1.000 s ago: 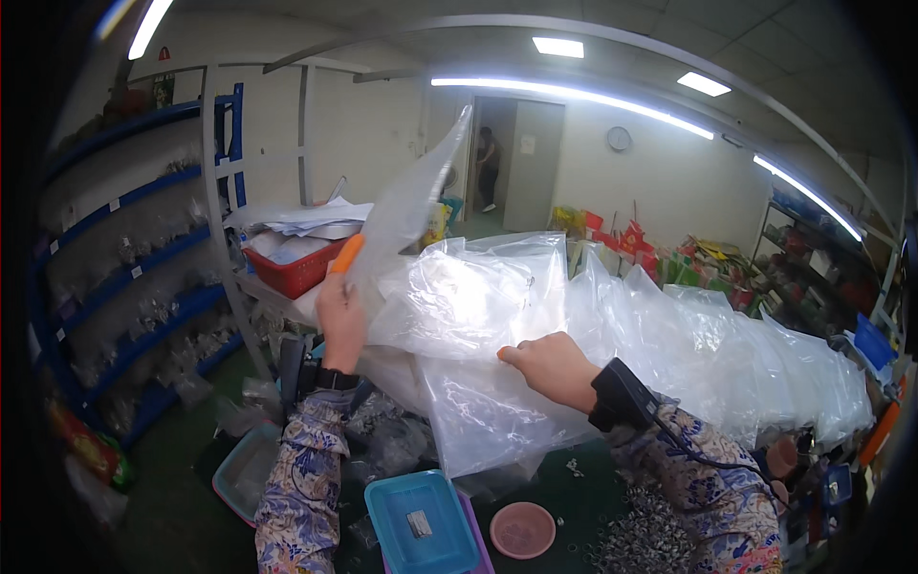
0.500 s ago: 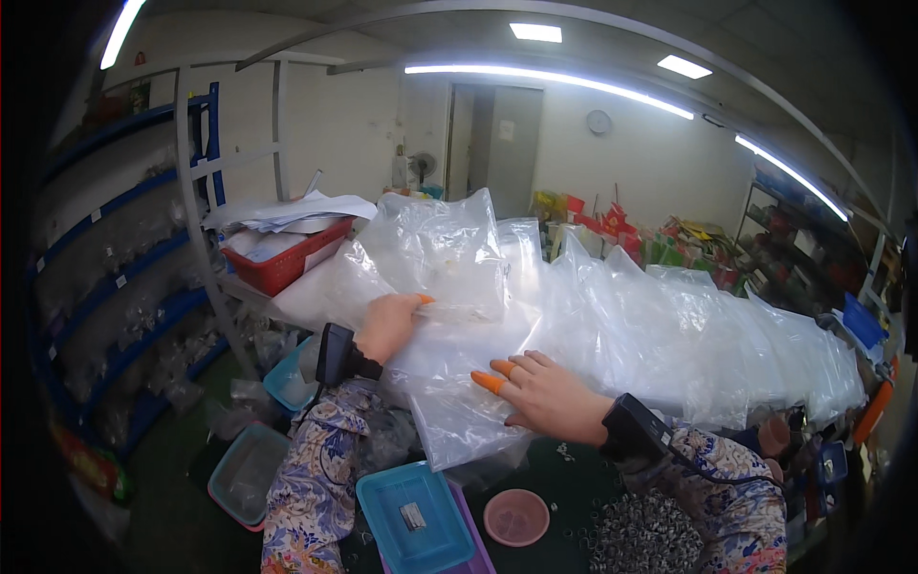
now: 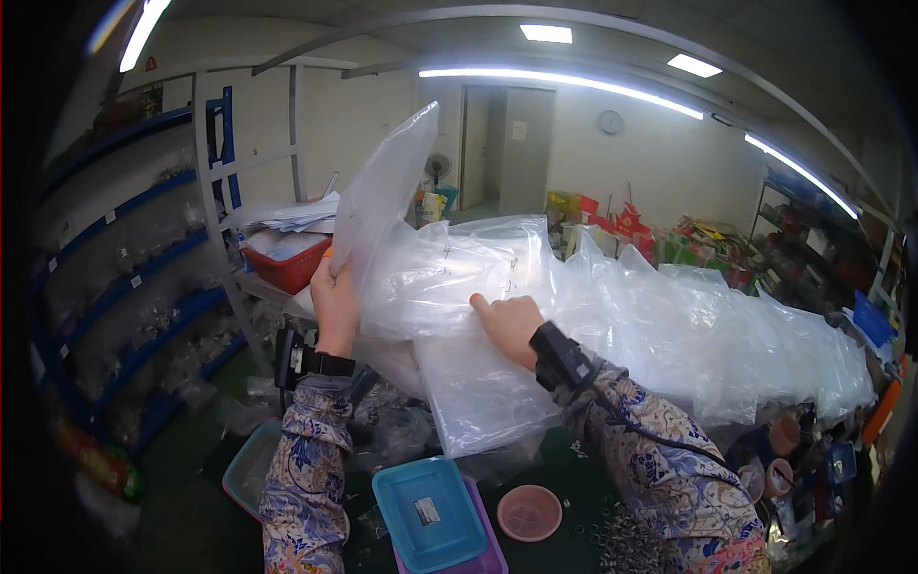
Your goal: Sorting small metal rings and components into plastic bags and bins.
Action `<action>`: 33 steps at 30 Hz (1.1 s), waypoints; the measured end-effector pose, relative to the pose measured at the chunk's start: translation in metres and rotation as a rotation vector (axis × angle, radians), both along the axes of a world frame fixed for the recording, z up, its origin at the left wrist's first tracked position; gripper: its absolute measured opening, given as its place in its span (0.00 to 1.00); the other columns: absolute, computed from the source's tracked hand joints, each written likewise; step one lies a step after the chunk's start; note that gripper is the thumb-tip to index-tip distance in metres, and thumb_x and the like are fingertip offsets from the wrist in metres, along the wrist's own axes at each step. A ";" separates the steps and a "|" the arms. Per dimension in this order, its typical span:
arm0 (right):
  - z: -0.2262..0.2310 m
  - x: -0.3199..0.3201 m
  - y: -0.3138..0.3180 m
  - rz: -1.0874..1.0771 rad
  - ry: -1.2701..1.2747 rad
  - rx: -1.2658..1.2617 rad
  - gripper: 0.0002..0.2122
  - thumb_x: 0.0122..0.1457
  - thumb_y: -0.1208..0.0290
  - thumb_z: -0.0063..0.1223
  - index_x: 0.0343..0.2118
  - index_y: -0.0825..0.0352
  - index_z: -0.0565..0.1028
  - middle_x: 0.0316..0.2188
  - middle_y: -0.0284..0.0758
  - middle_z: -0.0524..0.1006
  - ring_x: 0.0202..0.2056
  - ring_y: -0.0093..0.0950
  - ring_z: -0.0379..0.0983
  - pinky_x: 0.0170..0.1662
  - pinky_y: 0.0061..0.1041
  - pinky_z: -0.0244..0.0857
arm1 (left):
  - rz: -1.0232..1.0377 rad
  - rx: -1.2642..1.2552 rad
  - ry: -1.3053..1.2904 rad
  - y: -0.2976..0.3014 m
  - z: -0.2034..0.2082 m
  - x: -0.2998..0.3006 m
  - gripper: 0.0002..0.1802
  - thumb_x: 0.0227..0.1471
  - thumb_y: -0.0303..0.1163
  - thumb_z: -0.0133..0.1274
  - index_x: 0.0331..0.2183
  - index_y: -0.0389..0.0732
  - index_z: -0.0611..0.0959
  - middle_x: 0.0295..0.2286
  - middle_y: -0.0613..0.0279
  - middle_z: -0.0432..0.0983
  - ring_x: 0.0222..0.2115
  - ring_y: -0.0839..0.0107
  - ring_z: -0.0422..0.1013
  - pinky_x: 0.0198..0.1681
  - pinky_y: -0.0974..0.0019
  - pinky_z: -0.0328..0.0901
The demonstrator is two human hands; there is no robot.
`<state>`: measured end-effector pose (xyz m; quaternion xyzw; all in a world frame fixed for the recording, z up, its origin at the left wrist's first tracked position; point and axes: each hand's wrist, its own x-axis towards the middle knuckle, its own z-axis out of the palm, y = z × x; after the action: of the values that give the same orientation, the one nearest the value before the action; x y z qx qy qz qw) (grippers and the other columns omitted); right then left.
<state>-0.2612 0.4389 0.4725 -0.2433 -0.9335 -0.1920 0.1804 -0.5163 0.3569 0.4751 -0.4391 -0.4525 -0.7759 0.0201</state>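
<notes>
Clear plastic bags lie in flat, overlapping layers across the bench. My left hand (image 3: pixel 335 304), an orange cover on one fingertip, is closed on the edge of a raised plastic bag (image 3: pixel 387 177), which stands up and leans right. My right hand (image 3: pixel 511 327) rests on the bag pile (image 3: pixel 459 263), one orange-tipped finger stretched out against a bag with handwritten marks. Its other fingers are curled, and what lies under them is hidden. Below, a flat plastic bag (image 3: pixel 488 397) hangs over the bench's near side.
At the near edge sit a blue tray (image 3: pixel 430 543), a pink bowl (image 3: pixel 529 514) and loose small metal parts (image 3: pixel 636 540). A red basket (image 3: pixel 292 268) with papers stands left, beside a metal post. Blue shelving (image 3: pixel 143 277) lines the left wall. More bags (image 3: pixel 688 335) run along the right.
My left hand has moved left and up, lifting a bag upright. My right hand has moved up onto the pile, its fingers now curled instead of spread. The view has shifted slightly.
</notes>
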 end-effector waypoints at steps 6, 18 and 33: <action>0.045 -0.007 0.054 -0.091 0.212 0.047 0.16 0.50 0.76 0.49 0.40 0.52 0.79 0.28 0.39 0.79 0.32 0.38 0.78 0.34 0.37 0.69 | 0.125 0.144 -0.084 -0.020 -0.008 -0.032 0.12 0.58 0.26 0.45 0.40 0.30 0.78 0.32 0.60 0.78 0.33 0.77 0.70 0.37 0.71 0.64; 0.191 0.201 0.040 -0.453 0.409 0.431 0.24 0.54 0.84 0.37 0.50 0.54 0.74 0.42 0.40 0.77 0.40 0.38 0.75 0.48 0.30 0.66 | 0.083 -0.257 0.571 -0.027 -0.007 0.081 0.28 0.44 0.14 0.40 0.48 0.40 0.77 0.39 0.40 0.75 0.38 0.51 0.74 0.42 0.61 0.67; 0.024 0.118 -0.138 0.229 -0.004 -0.075 0.42 0.41 0.57 0.68 0.59 0.67 0.61 0.55 0.44 0.66 0.59 0.43 0.58 0.61 0.41 0.52 | 0.165 -0.201 0.406 -0.006 0.000 0.026 0.24 0.47 0.20 0.42 0.48 0.41 0.78 0.29 0.40 0.75 0.31 0.48 0.73 0.37 0.58 0.66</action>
<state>-0.1429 0.3013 0.4969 -0.1414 -0.9621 -0.1356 0.1899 -0.4904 0.3508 0.4753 -0.5472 -0.5486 -0.6186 0.1302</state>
